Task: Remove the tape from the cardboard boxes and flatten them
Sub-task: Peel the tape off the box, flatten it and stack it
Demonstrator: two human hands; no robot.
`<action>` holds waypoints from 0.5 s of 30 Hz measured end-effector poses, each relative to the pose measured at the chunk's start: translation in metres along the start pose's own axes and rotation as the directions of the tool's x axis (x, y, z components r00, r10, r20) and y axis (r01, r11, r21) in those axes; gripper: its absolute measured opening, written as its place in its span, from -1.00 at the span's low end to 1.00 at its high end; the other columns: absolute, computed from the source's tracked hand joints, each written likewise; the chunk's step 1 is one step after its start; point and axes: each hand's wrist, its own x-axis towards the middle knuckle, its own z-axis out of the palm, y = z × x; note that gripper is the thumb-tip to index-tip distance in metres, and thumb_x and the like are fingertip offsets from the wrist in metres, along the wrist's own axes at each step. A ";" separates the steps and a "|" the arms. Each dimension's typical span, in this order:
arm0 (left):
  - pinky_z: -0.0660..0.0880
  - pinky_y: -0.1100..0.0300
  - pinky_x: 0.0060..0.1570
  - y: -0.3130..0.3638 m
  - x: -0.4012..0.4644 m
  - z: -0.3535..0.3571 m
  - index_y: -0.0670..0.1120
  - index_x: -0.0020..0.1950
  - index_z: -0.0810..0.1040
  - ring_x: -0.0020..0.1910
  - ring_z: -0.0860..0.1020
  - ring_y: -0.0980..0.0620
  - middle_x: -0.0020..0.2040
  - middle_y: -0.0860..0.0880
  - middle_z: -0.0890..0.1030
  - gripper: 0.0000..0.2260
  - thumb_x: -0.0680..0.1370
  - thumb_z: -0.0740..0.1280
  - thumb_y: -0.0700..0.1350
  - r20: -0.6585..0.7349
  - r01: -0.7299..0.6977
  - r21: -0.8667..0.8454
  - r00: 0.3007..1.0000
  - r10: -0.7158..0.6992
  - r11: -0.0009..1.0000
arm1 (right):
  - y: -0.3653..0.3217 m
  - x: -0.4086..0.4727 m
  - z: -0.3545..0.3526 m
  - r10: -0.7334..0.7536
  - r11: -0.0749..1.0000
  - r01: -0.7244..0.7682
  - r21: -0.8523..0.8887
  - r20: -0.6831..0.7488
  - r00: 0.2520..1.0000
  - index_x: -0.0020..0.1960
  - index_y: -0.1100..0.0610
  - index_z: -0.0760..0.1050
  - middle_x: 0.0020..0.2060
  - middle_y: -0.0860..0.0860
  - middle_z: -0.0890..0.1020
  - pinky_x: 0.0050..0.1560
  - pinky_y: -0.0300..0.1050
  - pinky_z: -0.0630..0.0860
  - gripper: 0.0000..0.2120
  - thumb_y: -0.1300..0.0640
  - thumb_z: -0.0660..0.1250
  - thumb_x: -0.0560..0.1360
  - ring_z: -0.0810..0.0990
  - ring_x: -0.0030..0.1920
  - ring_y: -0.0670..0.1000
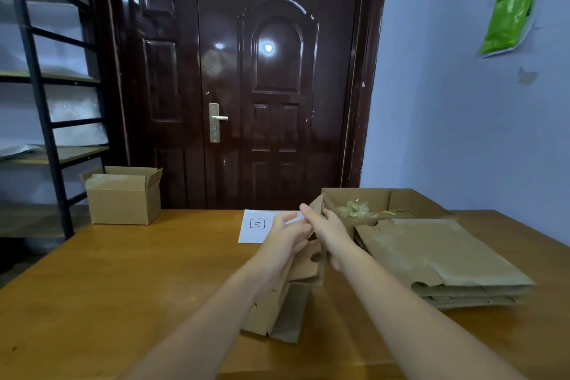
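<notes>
Both hands meet at the top edge of a collapsed cardboard box standing on its end near the middle of the wooden counter. The left hand has its fingers curled toward that edge and the right hand wraps its grip over the far side of the same panel. The fingertips appear to pinch something thin there, probably a strip of tape, though the view is too blurred to be sure.

The step in hand looks like peeling tape from this box, which is already folded nearly flat. The next move calls for a steady pull along the seam while one hand braces the panel, then laying the piece on the stack of flattened boxes just to the right.

That stack is matte brown corrugated board with soft, worn edges. Behind it an open tray-like box holds a crumpled wad of glossy, translucent tape. One intact box, flaps up, sits at the counter's far left corner, still to be done. A white sheet of paper lies beyond the hands.
</notes>
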 end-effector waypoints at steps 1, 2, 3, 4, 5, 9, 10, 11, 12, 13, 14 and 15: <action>0.56 0.20 0.16 -0.003 0.003 0.003 -0.03 0.42 0.33 0.23 0.67 0.02 0.25 -0.11 0.68 -0.48 0.51 0.42 -0.03 -0.009 0.012 -0.018 1.000 -0.012 1.000 | 0.001 0.000 -0.003 0.024 0.999 -0.023 0.032 -0.007 1.000 0.56 0.06 0.24 0.29 -0.01 0.54 0.17 0.06 0.58 -0.21 -0.23 0.43 0.48 0.62 0.14 0.03; 0.60 0.17 0.13 -0.007 0.006 0.005 -0.06 0.39 0.33 0.17 0.70 -0.01 0.18 -0.13 0.70 -0.57 0.58 0.40 -0.09 -0.031 0.017 -0.051 0.999 -0.019 0.999 | 0.004 0.000 -0.007 0.048 0.998 -0.047 0.040 -0.008 0.999 0.56 0.04 0.24 0.25 0.01 0.56 0.09 0.05 0.62 -0.31 -0.10 0.42 0.53 0.64 0.09 0.05; 0.64 0.14 0.07 -0.010 0.009 0.005 -0.09 0.35 0.34 0.11 0.72 -0.04 0.10 -0.14 0.71 -0.66 0.63 0.37 -0.16 -0.076 0.012 -0.081 0.997 -0.019 0.997 | 0.006 -0.001 -0.010 0.074 0.997 -0.074 0.032 -0.006 0.997 0.56 0.02 0.25 0.22 0.05 0.59 0.04 0.07 0.65 -0.39 0.02 0.39 0.57 0.66 0.06 0.09; 0.67 0.11 0.00 -0.012 0.011 0.004 -0.12 0.31 0.37 0.04 0.74 -0.08 0.01 -0.15 0.71 -0.73 0.65 0.33 -0.20 -0.142 0.006 -0.097 0.990 -0.019 0.995 | 0.008 -0.002 -0.012 0.091 0.996 -0.091 0.024 0.000 0.996 0.54 0.01 0.28 0.17 0.09 0.62 0.00 0.10 0.66 -0.45 0.14 0.35 0.59 0.68 0.05 0.15; 0.68 0.08 -0.06 -0.014 0.013 0.001 -0.14 0.28 0.40 -0.03 0.75 -0.09 -0.06 -0.15 0.70 -0.79 0.66 0.30 -0.22 -0.220 -0.002 -0.087 0.975 -0.017 0.996 | 0.010 -0.004 -0.015 0.096 0.995 -0.096 0.018 0.003 0.995 0.51 0.03 0.32 0.13 0.12 0.64 -0.04 0.12 0.67 -0.49 0.23 0.32 0.60 0.69 0.03 0.19; 0.55 0.11 -0.09 -0.022 0.023 -0.029 -0.14 0.18 0.51 -0.13 0.60 -0.03 0.02 -0.11 0.63 -0.86 0.63 0.30 -0.17 -0.472 0.050 0.176 0.881 0.039 0.983 | 0.007 -0.008 -0.028 0.042 0.999 -0.042 0.031 0.023 0.999 0.51 0.03 0.37 0.01 0.05 0.68 -0.26 0.02 0.67 -0.50 0.29 0.31 0.62 0.74 -0.13 0.11; 0.53 0.11 -0.04 -0.023 0.024 -0.038 -0.12 0.21 0.51 -0.08 0.56 -0.01 0.08 -0.09 0.61 -0.82 0.62 0.34 -0.12 -0.495 0.090 0.257 0.867 0.051 0.962 | 0.005 -0.008 -0.032 0.020 0.999 -0.022 0.049 0.043 0.999 0.50 0.01 0.39 -0.02 0.02 0.70 -0.30 -0.01 0.66 -0.52 0.28 0.32 0.62 0.75 -0.17 0.08; 0.53 0.07 0.03 -0.023 0.025 -0.048 -0.12 0.27 0.49 0.00 0.55 -0.01 0.16 -0.08 0.59 -0.73 0.62 0.38 -0.05 -0.503 0.140 0.336 0.863 0.052 0.931 | 0.002 -0.008 -0.035 -0.003 0.998 -0.001 0.069 0.062 0.998 0.43 -0.02 0.46 -0.04 0.00 0.72 -0.28 -0.01 0.67 -0.59 0.26 0.32 0.62 0.75 -0.16 0.06; 0.52 0.03 0.11 -0.023 0.024 -0.057 -0.12 0.36 0.44 0.09 0.54 -0.04 0.23 -0.08 0.55 -0.60 0.61 0.41 0.04 -0.504 0.191 0.398 0.863 0.039 0.897 | 0.000 -0.007 -0.039 -0.024 0.996 0.016 0.092 0.089 0.996 0.29 -0.07 0.54 -0.06 -0.02 0.74 -0.23 0.01 0.68 -0.68 0.25 0.32 0.63 0.75 -0.12 0.06; 0.51 0.01 0.14 -0.022 0.023 -0.065 -0.13 0.43 0.38 0.14 0.53 -0.07 0.28 -0.09 0.52 -0.45 0.59 0.44 0.13 -0.508 0.239 0.430 0.861 0.014 0.871 | -0.002 -0.008 -0.041 -0.042 0.991 0.027 0.127 0.118 0.992 0.13 -0.12 0.57 -0.08 -0.04 0.76 -0.19 0.02 0.69 -0.73 0.24 0.31 0.63 0.75 -0.08 0.07; 0.48 -0.01 0.13 -0.021 0.022 -0.072 -0.13 0.49 0.32 0.17 0.52 -0.10 0.30 -0.09 0.49 -0.31 0.54 0.47 0.22 -0.514 0.282 0.431 0.857 -0.024 0.857 | -0.003 -0.007 -0.043 -0.059 0.985 0.035 0.167 0.142 0.988 0.02 -0.16 0.57 -0.08 -0.04 0.76 -0.18 0.02 0.69 -0.72 0.24 0.31 0.63 0.75 -0.06 0.08; 0.46 -0.05 0.11 -0.019 0.021 -0.077 -0.13 0.51 0.27 0.17 0.51 -0.12 0.29 -0.09 0.48 -0.20 0.49 0.48 0.30 -0.520 0.321 0.407 0.851 -0.072 0.855 | -0.004 -0.007 -0.044 -0.066 0.978 0.033 0.205 0.157 0.985 -0.02 -0.17 0.57 -0.06 -0.02 0.76 -0.18 0.01 0.69 -0.71 0.24 0.31 0.64 0.75 -0.04 0.09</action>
